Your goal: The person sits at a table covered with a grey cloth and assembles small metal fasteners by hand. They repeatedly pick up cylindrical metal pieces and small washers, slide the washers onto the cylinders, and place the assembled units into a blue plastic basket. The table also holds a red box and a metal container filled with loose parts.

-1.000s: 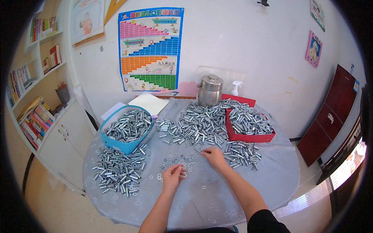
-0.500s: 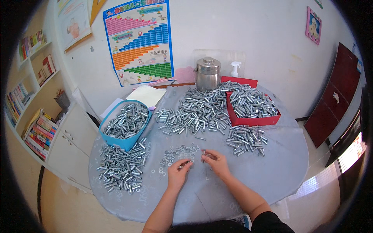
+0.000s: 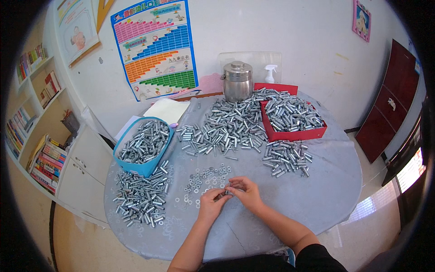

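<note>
My left hand [image 3: 211, 204] and my right hand [image 3: 247, 194] meet at the fingertips above the near middle of the table. My right fingers pinch a small silvery metal bolt [image 3: 228, 192], mostly hidden between the two hands. The left thumb and forefinger are pressed together against it; whatever else they hold is too small to make out. Flat metal washers [image 3: 204, 180] lie scattered just beyond and left of my hands. Farther back spreads a big heap of silvery metal bolts with sleeves [image 3: 231, 129].
At the left a blue basket [image 3: 146, 169] full of the same bolts stands behind a loose pile [image 3: 140, 197]. A red box [image 3: 294, 135] of bolts sits back right, with a smaller pile [image 3: 287, 157] before it. Behind are a steel canister [image 3: 238, 84] and white spray bottle [image 3: 270, 74].
My hands were apart, the right one holding the bolt upright. Now the right hand has come left, the left has shifted slightly right, and their fingertips meet at the bolt.
</note>
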`<state>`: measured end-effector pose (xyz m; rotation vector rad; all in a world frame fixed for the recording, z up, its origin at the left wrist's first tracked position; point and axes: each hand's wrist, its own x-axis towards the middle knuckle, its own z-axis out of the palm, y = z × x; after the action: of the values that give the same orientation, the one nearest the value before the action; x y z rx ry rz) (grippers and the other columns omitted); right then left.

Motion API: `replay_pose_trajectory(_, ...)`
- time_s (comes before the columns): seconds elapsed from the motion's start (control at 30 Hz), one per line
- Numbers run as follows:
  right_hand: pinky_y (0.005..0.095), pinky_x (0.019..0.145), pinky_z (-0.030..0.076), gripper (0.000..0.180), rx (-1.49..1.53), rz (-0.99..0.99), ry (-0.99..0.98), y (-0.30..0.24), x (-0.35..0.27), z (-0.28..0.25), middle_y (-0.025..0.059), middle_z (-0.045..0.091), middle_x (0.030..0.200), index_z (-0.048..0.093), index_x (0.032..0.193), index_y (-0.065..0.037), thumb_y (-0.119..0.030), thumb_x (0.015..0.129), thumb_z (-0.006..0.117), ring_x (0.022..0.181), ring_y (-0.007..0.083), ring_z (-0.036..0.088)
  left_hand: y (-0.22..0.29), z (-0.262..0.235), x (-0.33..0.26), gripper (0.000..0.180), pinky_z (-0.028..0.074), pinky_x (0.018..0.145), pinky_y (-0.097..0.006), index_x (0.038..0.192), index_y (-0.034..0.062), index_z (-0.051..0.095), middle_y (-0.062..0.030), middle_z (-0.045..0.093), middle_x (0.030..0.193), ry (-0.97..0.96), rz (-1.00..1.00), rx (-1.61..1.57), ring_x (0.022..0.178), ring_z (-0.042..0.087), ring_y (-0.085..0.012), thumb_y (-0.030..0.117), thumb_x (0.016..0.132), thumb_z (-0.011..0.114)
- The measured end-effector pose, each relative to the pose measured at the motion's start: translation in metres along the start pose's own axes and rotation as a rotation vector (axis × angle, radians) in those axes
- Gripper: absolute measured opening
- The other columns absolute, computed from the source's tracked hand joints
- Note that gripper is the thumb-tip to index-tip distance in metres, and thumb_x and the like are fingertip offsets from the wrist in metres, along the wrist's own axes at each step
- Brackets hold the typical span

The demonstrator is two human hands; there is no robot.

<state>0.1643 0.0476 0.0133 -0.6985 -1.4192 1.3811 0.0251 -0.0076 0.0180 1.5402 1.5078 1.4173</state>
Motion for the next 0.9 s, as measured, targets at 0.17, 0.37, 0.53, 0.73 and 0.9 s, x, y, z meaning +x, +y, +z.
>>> replay_pose_trajectory(0.17,0.0297,0.081,0.047,0.015,-0.468,-0.334,-0.078,-0.004,0.004,-0.003,0.0067,0.064,0.094,0.065,0.095,-0.004,-0.007,0.080,0.065,0.091,0.0178,0.059,0.004,-0.001,-0.002,0.032,0.046,0.061,-0.023,0.102,0.0012,0.065,-0.0062,0.062,0.080,0.088,-0.120,-0.149,0.068,0.055,-0.0093,0.005,0.071,0.073)
replay_pose_trajectory(0.37,0.0335,0.078,0.046,0.014,-0.549,-0.097,0.084,-0.013,0.019,-0.024,0.0082,0.065,0.090,0.067,0.092,-0.007,-0.012,0.079,0.064,0.086,0.0220,0.059,0.001,-0.017,0.008,0.024,0.046,0.060,-0.021,0.100,0.0024,0.066,-0.0032,0.062,0.077,0.350,-0.145,-0.305,0.067,0.055,-0.0075,0.004,0.077,0.069)
replay_pose_trajectory(0.53,0.0364,0.075,0.047,0.019,-0.849,0.003,-0.264,-0.001,0.023,-0.035,0.0100,0.065,0.087,0.068,0.091,-0.008,-0.021,0.076,0.065,0.083,0.0278,0.060,-0.009,-0.025,0.012,0.018,0.047,0.060,-0.021,0.097,-0.0006,0.064,-0.0066,0.066,0.079,0.418,-0.202,-0.481,0.068,0.059,-0.0089,0.003,0.080,0.065)
replay_pose_trajectory(0.73,0.0387,0.073,0.045,0.019,-1.085,-0.209,-0.192,0.011,0.029,0.000,0.0097,0.062,0.080,0.067,0.080,-0.007,-0.025,0.072,0.068,0.081,0.0282,0.059,-0.013,-0.026,0.013,0.018,0.047,0.060,-0.021,0.098,-0.0020,0.062,-0.0084,0.067,0.082,0.424,-0.226,-0.538,0.067,0.059,-0.0089,0.003,0.081,0.063)
replay_pose_trajectory(0.9,0.0392,0.072,0.044,0.018,-1.090,-0.145,-0.190,0.021,0.036,0.004,0.0087,0.061,0.078,0.066,0.078,-0.009,-0.023,0.069,0.070,0.082,0.0267,0.058,-0.016,-0.026,0.015,0.017,0.047,0.059,-0.021,0.098,-0.0024,0.062,-0.0089,0.066,0.082,0.445,-0.253,-0.584,0.065,0.057,-0.0086,0.003,0.082,0.064)
